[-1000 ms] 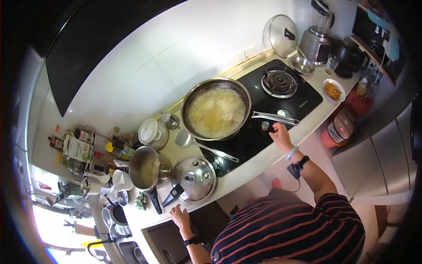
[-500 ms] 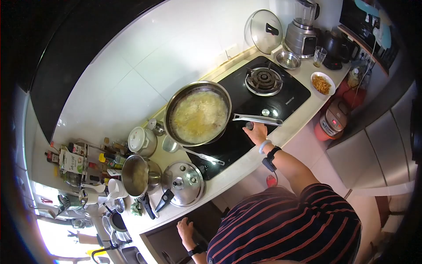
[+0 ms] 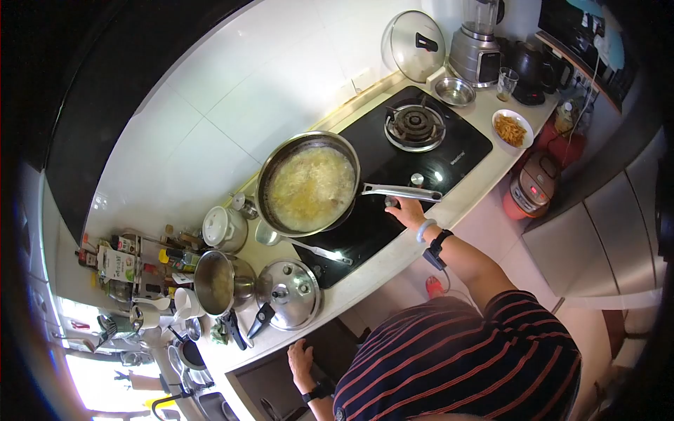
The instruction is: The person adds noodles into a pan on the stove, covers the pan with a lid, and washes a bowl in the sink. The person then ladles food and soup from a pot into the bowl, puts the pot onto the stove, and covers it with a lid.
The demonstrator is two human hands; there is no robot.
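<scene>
My right hand (image 3: 410,213) has its fingers closed around a stove knob (image 3: 391,202) at the front of the black gas stove (image 3: 467,144). Just behind it, the handle (image 3: 406,191) of a deep frying pan (image 3: 275,156) points toward the right. Bubbling yellowish food (image 3: 312,188) in liquid fills the pan, which sits over the left burner. My left hand (image 3: 301,361) hangs below the counter's front edge, fingers loosely bent and apart, holding nothing. A metal spatula (image 3: 309,245) lies left of the pan, its handle reaching over the stove.
Left on the counter stand an open pressure cooker pot (image 3: 215,283), its lid (image 3: 289,298) and a white lidded pot (image 3: 225,228). At right are a metal bowl (image 3: 455,92), a plate of shredded food (image 3: 510,130) and a blender (image 3: 477,56). A rice cooker (image 3: 537,175) stands lower.
The view has shifted slightly, moving the stove and pan a little left in the picture. My right hand stays on the knob; my left hand remains below the counter edge.
</scene>
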